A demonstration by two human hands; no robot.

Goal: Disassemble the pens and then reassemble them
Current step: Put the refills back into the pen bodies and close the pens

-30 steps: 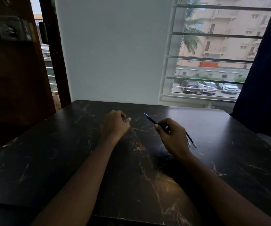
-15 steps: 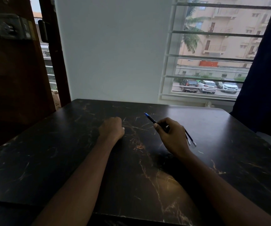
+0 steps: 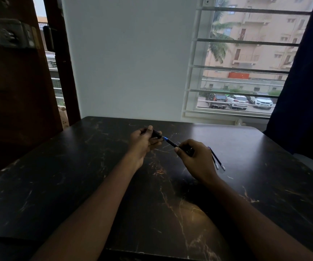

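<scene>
Black pen barrel [image 3: 155, 134] half hidden in the left hand [image 3: 142, 143], right hand [image 3: 195, 159] pinching the blue-tipped pen body [image 3: 170, 143]

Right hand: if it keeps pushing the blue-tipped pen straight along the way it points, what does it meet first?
The blue tip of the pen held by the right hand aims up-left at the dark pen piece held in the left hand. It would likely meet that piece's open end first, though depth is hard to judge.

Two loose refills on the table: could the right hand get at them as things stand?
Probably yes, but not at once. The refills lie bare on the table just beside the right hand, nothing between. That hand is closed on a pen part, which it would first have to free.
</scene>
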